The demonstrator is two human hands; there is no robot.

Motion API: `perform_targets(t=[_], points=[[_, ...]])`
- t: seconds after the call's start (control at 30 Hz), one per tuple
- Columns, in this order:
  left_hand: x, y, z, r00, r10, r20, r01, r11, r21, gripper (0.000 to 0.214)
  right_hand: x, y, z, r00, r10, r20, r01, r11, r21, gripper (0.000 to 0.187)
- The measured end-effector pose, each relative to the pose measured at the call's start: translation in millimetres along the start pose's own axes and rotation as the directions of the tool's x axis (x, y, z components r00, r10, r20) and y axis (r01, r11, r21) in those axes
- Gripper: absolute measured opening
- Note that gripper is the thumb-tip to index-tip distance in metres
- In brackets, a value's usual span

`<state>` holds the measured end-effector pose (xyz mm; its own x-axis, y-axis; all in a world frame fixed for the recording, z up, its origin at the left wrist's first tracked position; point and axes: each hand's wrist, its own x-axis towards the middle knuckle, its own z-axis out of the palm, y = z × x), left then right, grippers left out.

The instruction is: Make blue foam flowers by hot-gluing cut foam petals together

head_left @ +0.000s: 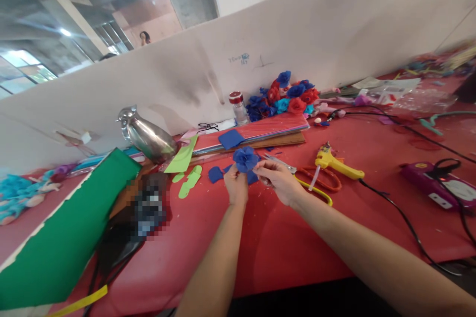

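Above the red counter (282,247), the left hand (236,185) has its grip clamped under a blue flower (245,158), while the right hand (279,182) pinches the flower's lower right edge. Just behind lie blue cut pieces (215,174). To the right are scissors (303,174) and a yellow glue gun (336,163).

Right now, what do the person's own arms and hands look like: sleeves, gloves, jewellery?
The left forearm and right forearm are bare, no sleeves visible. The left hand and right hand wear no gloves; no watch or bracelet at either wrist. Rings: too small to tell.
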<state>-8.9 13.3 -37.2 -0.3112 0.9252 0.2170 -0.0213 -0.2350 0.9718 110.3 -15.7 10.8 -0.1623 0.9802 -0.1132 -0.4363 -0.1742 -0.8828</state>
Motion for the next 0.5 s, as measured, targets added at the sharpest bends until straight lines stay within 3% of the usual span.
perform_targets(t=[0.2,0.3,0.5], points=[[5.5,-2.6,0.0,0.993,0.038,-0.112,-0.040,0.999,-0.017,0.006,4.3,0.0,-3.7,0.988,-0.102,-0.117,0.099,0.994,-0.036,0.026],[8.8,-7.4,-0.7,0.988,0.015,-0.156,-0.026,0.997,-0.071,0.005,4.3,-0.2,-4.1,0.989,-0.096,-0.110,0.092,0.995,-0.039,0.027],[11.1,-14.0,-2.5,0.990,-0.010,-0.144,0.000,0.997,-0.073,0.006,4.6,2.2,-5.4,0.991,-0.111,-0.082,0.109,0.994,-0.025,0.032]])
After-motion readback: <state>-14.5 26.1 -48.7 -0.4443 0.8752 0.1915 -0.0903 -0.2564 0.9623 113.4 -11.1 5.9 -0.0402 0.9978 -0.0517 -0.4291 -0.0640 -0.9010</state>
